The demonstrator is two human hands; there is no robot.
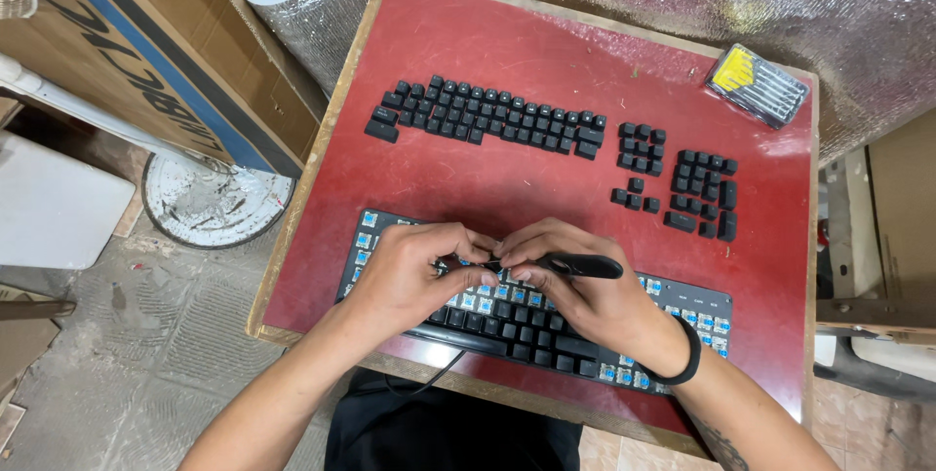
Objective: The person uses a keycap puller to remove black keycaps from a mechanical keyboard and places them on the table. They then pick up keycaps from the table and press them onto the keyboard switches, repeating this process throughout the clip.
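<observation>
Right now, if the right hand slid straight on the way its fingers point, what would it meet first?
The right hand points leftward, so it would most likely meet the left hand first; their fingertips already look touching over the keyboard, though depth is hard to judge.

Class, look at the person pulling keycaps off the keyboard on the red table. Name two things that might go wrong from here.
1. The black tool in the right hand works beside the left hand's fingertips; a slip might jab them or harm a blue switch.
2. The keyboard lies near the table's front edge, so a hard push might slide it off.
</observation>
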